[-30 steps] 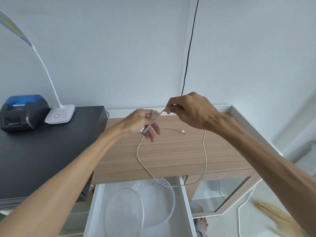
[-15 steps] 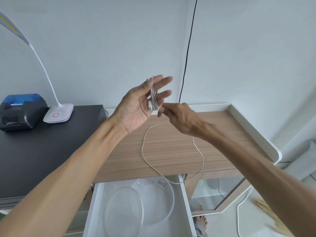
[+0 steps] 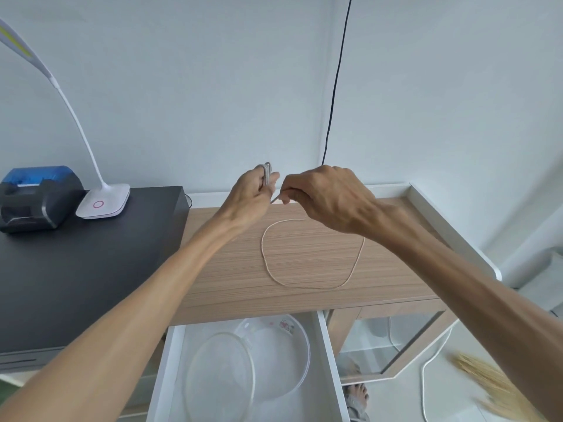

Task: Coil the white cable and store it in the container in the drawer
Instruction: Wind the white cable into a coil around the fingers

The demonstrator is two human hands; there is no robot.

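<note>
White cable (image 3: 307,271) | loop inside wooden top (image 3: 396,269) edges | both hands pinching

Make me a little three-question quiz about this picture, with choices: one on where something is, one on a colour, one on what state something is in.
1. Where does the desk lamp stand?
A. on the black cabinet top
B. in the drawer
C. on the floor

2. What colour is the lid of the small machine beside the lamp?
A. red
B. blue
C. green

3. How far along is the white cable?
A. fully coiled in the container
B. partly wound, a loop hanging loose
C. untouched on the floor

Answers:
1 A: its white base sits on the black cabinet top.
2 B: the lid is blue over a dark body.
3 B: turns wrap the left hand, the right hand pinches the strand, and a loop hangs before the wooden counter; the container in the open drawer holds no cable.
</note>
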